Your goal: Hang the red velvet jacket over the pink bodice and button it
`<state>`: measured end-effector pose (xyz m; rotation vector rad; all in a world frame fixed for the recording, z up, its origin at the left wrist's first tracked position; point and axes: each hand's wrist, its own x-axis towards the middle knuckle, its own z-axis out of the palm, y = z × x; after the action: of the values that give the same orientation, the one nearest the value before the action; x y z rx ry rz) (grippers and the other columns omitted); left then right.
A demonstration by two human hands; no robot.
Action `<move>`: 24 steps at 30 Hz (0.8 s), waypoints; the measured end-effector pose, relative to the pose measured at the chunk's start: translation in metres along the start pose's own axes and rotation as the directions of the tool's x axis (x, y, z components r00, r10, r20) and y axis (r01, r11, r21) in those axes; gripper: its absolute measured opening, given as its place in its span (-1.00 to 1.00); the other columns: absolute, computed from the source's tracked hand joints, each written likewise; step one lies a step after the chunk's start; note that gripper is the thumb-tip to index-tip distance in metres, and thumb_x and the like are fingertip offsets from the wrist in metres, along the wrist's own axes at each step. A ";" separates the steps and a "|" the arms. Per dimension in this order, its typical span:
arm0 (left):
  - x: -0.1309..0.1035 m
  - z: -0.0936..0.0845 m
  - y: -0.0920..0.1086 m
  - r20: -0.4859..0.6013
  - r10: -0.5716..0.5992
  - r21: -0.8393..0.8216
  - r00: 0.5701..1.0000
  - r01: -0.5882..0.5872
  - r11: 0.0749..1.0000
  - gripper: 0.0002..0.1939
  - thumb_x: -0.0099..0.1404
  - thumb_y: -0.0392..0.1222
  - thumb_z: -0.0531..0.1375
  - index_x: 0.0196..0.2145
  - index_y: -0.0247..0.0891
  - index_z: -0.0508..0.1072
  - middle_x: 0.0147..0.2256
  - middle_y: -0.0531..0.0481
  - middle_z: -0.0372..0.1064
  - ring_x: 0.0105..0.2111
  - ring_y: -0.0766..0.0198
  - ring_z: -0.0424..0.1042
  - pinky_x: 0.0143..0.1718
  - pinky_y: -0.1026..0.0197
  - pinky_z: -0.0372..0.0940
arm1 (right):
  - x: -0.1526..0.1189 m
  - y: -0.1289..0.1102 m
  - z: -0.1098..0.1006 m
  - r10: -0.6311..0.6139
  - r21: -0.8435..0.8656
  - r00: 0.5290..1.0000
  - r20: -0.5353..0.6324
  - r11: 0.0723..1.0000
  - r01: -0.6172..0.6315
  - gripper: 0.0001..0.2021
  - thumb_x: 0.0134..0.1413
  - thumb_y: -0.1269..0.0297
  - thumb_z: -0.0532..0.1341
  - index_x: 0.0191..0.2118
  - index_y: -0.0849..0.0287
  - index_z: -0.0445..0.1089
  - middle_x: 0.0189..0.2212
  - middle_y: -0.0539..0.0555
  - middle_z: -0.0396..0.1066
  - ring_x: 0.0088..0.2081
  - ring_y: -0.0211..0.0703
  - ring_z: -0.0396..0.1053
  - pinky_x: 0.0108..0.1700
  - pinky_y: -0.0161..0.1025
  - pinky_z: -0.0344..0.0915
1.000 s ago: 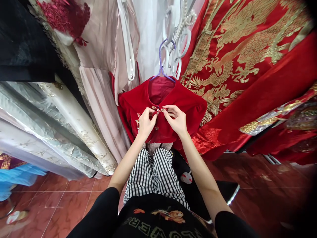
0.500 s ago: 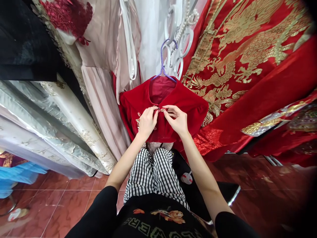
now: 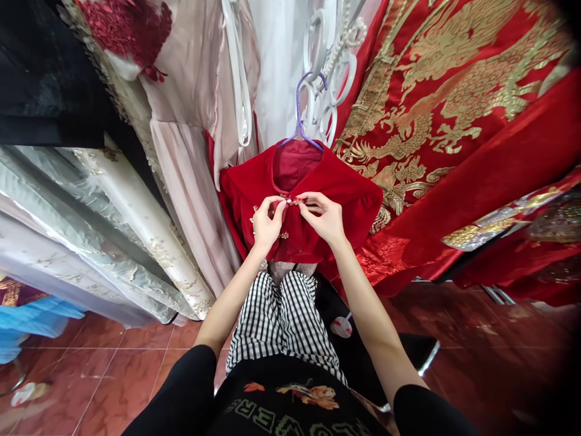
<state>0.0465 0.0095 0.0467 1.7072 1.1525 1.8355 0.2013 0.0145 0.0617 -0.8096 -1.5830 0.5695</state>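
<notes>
A red velvet jacket [image 3: 349,188] hangs in front of me on a purple hanger [image 3: 299,115]. Its collar opening shows a red lining. A small gold and red clasp [image 3: 290,200] sits at the neckline. My left hand [image 3: 267,223] pinches the left side of the clasp with its fingertips. My right hand [image 3: 323,218] pinches the right side, and the two hands almost touch. More gold ornaments [image 3: 254,221] show on the jacket front by my left hand.
A red robe with gold dragon embroidery [image 3: 454,103] hangs at the right. Pale pink gowns [image 3: 190,139] and white satin dresses [image 3: 104,230] hang at the left. White ring hangers [image 3: 327,79] hang behind. Below lie red floor tiles [image 3: 118,369] and my checked trousers [image 3: 281,321].
My left hand's fingers have shifted slightly on the clasp, lifting a little off the velvet. The jacket and my right hand stay nearly in place.
</notes>
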 end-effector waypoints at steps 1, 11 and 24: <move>0.000 0.001 0.000 -0.001 -0.002 -0.012 1.000 0.002 1.000 -0.84 0.38 -0.10 0.19 -0.22 -0.24 0.48 -0.23 -0.03 0.55 -0.14 0.24 0.52 -0.02 0.23 0.36 | 0.000 0.000 0.000 0.000 -0.007 1.000 0.006 1.000 0.000 -0.78 0.11 0.20 0.29 -0.13 0.09 0.52 -0.16 0.01 0.57 -0.17 -0.20 0.54 -0.05 -0.22 0.53; 0.005 -0.003 -0.001 0.078 0.085 0.061 0.993 -0.090 0.994 -0.87 0.41 -0.13 0.15 -0.19 -0.21 0.44 -0.20 -0.01 0.55 -0.15 0.26 0.53 0.00 0.23 0.35 | 0.000 -0.002 0.001 -0.029 0.018 0.999 -0.016 0.999 0.029 -0.80 0.11 0.19 0.29 -0.15 0.08 0.52 -0.17 0.01 0.56 -0.15 -0.19 0.54 -0.04 -0.21 0.53; 0.014 -0.015 0.005 0.275 0.234 0.170 0.933 -0.286 0.943 -0.86 0.39 -0.22 0.14 -0.12 -0.23 0.42 -0.13 -0.08 0.53 -0.12 0.22 0.54 -0.01 0.17 0.40 | 0.005 -0.006 0.003 -0.040 -0.054 0.999 -0.024 0.998 0.039 -0.74 0.15 0.11 0.28 -0.09 0.08 0.52 -0.12 0.03 0.57 -0.14 -0.16 0.55 -0.06 -0.18 0.55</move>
<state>0.0309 0.0125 0.0611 2.2349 1.0838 1.6209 0.1975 0.0148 0.0684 -0.8202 -1.5938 0.4887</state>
